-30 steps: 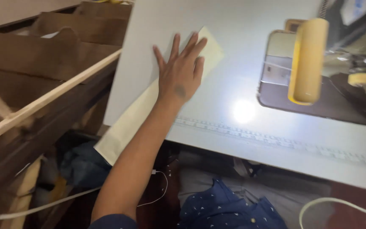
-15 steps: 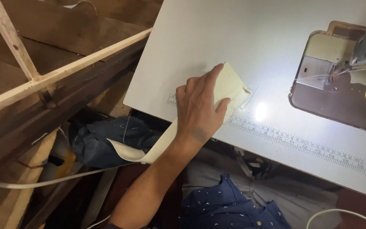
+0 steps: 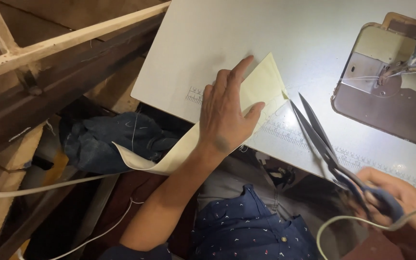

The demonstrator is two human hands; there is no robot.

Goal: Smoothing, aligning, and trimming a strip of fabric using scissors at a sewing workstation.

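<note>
we see the left hand (image 3: pixel 227 113) lying flat, fingers spread, palm down on a strip of pale yellow fabric (image 3: pixel 261 86) near the front edge of the white table (image 3: pixel 266 33). the strip's far end rests on the table top, poking out beyond the fingertips; its near end runs off the front edge under the wrist and hangs curling below (image 3: pixel 145 161), over a bundle of dark blue cloth (image 3: pixel 107 139).

the right hand (image 3: pixel 396 207) is at the front right corner of the table, closed around the handles of a pair of scissors (image 3: pixel 318 132). the blades stand a little apart, tips pointing at the corner of the strip beside the left thumb; whether they touch the fabric we cannot tell.

hard to make out: the right hand is blurred and cut by the frame edge, and a white cable (image 3: pixel 343 224) crosses it. the sewing machine (image 3: pixel 391 67) at the right edge is only partly in view.
</note>
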